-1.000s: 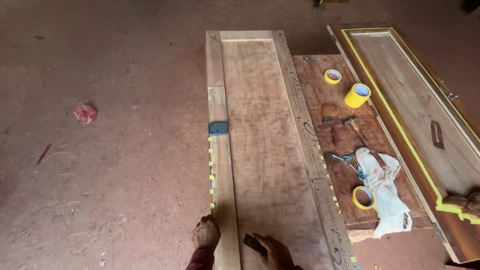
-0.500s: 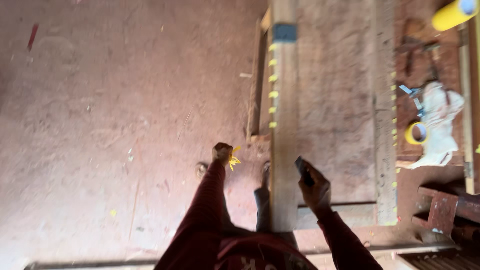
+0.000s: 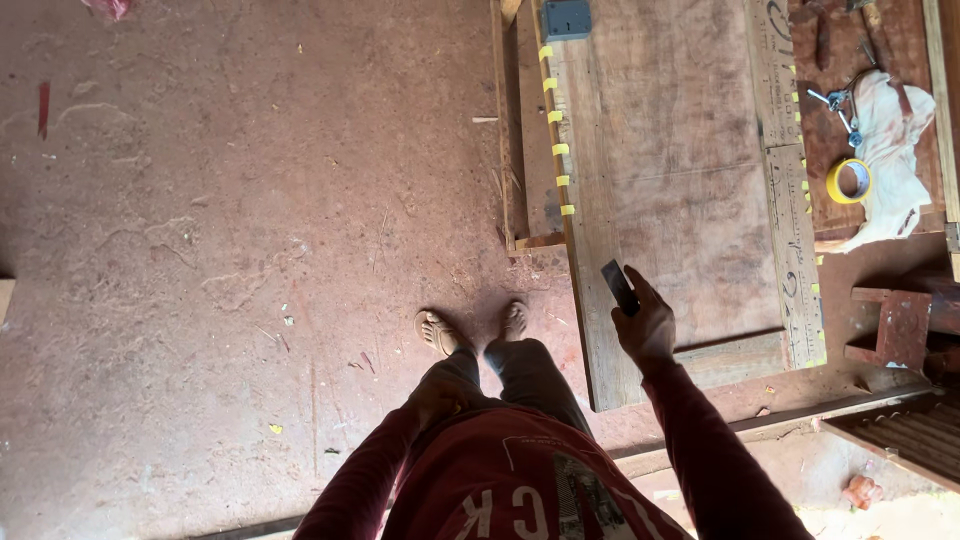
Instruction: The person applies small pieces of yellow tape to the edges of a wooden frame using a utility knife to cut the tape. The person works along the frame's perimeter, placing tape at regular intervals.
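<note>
Over the near end of a long wooden door panel [image 3: 660,170], the right hand [image 3: 645,325] is hovering with its grip clamped around a small dark flat tool [image 3: 619,287], the tool sticking up and away from the fingers, tilted toward the panel's left rail. The panel is lying flat above the reddish dirt floor [image 3: 220,250], and small yellow tape tabs [image 3: 556,118] are sticking out in a row along its left edge, with a grey metal lock plate [image 3: 566,18] sitting on that rail at the top of the view. The left hand [image 3: 432,398] is hanging down by the person's thigh, well apart from the panel; whether its grip is together or apart I cannot tell, since the maroon sleeve and trouser leg are hiding it. Two sandalled feet [image 3: 470,328] are standing on the floor just beside the panel's left corner. To the right of the panel, on a darker board, a yellow tape roll [image 3: 850,181] is lying against a white cloth [image 3: 893,150], with a bunch of keys [image 3: 838,104] just above it
</note>
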